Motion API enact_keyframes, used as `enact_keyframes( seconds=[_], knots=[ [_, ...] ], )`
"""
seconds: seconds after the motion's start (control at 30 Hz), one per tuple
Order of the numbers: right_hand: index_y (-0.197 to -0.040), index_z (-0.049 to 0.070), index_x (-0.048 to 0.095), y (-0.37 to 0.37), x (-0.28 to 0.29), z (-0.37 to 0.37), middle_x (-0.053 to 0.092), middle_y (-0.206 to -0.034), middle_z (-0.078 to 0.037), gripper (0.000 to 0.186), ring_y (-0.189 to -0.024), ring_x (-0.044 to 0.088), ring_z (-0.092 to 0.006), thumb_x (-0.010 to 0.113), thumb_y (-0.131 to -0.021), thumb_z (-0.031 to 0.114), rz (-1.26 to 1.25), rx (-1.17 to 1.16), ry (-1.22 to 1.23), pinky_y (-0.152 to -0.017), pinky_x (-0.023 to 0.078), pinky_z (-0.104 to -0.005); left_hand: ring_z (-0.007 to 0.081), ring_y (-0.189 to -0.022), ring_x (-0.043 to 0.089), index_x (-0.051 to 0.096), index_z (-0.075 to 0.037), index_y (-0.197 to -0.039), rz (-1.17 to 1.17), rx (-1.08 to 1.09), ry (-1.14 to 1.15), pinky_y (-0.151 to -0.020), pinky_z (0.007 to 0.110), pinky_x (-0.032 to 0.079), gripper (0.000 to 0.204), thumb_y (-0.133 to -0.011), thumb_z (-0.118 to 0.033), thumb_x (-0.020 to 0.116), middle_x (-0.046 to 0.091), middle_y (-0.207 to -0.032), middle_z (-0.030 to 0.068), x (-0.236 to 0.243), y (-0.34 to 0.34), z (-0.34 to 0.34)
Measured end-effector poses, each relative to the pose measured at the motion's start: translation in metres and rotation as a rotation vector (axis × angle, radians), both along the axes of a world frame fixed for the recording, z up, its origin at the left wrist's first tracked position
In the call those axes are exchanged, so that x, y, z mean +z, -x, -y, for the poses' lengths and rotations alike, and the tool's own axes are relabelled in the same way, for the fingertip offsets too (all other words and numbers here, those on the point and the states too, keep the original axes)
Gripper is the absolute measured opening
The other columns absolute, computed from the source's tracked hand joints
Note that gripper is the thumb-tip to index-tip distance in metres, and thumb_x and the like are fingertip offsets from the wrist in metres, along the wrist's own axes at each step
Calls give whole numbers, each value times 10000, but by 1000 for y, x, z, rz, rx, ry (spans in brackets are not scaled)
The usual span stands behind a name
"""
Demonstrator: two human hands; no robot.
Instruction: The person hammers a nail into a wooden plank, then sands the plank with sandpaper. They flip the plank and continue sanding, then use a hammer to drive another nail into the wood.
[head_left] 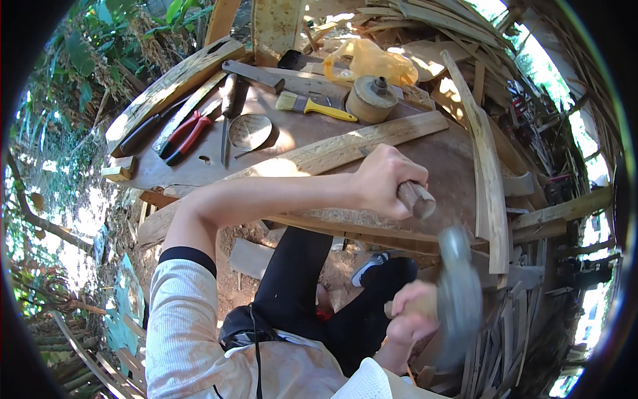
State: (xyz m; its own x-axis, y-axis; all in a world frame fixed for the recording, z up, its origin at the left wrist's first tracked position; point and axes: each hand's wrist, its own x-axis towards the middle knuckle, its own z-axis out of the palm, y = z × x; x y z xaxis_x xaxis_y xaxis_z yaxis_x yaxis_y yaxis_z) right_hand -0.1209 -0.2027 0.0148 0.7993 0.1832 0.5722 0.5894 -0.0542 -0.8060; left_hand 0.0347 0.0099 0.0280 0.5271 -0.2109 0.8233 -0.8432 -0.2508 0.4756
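Observation:
My left hand [389, 179] grips a tool with a wooden handle [415, 199], probably a chisel, over a long light board [319, 151] lying across the bench; its narrow metal end shows against the board. Low at the right, my right hand [409, 316] is closed on a hammer [458, 299] with a wooden handle and a grey head, blurred by motion. The hammer is apart from the handle in my left hand.
The worn bench [292, 123] holds red-handled pliers [186, 133], a yellow brush [332, 110], a round container [372, 100], a shallow dish [250, 131], a yellow plastic bag [365, 60] and wooden pieces. A curved slat [492, 199] stands at the right, among stacked wood.

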Motion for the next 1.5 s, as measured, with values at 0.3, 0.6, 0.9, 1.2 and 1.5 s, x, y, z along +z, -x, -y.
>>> enact_keyframes(
  seconds=[0.3, 0.6, 0.9, 1.2, 1.5],
  knots=[
    [-832, 43, 470, -1, -5, -6, 462, -600, -24, 389, -454, 432, -99, 447, -1043, 369, 12, 47, -135, -404, 303, -230, 276, -551, 632, 646, -118, -705, 51, -8, -51, -502, 385, 483, 213, -558, -194, 779, 603, -599, 52, -6, 1, 9],
    [-829, 40, 468, 3, -36, 11, 462, -580, -31, 449, -440, 447, -102, 420, -1073, 414, 37, -38, -147, -405, 301, -237, 263, -538, 617, 622, -142, -685, 131, -45, -105, -489, 392, 471, 196, -574, -223, 763, 586, -587, 26, -23, 5, 18],
    [-917, 53, 471, 13, -39, 9, 458, -610, -16, 602, -457, 452, -108, 423, -1037, 641, -192, -83, 37, -421, 344, -226, 265, -546, 612, 604, -145, -679, 129, -23, -141, -498, 403, 470, 203, -572, -221, 758, 585, -593, 25, -27, 1, 15],
    [-967, 60, 437, 26, -69, 10, 449, -655, -27, 634, -460, 432, -96, 446, -1009, 692, -319, -7, -34, -409, 359, -220, 252, -571, 623, 594, -153, -688, 172, -13, -236, -509, 396, 468, 195, -588, -227, 744, 596, -609, 20, -40, -15, 8],
    [-1007, 23, 457, 32, -72, 8, 457, -691, -32, 666, -481, 455, -97, 490, -998, 688, -403, -10, -177, -399, 376, -230, 271, -568, 608, 578, -141, -688, 150, -85, -364, -525, 411, 473, 223, -616, -232, 768, 576, -598, 27, -52, -14, 17]
  ],
)
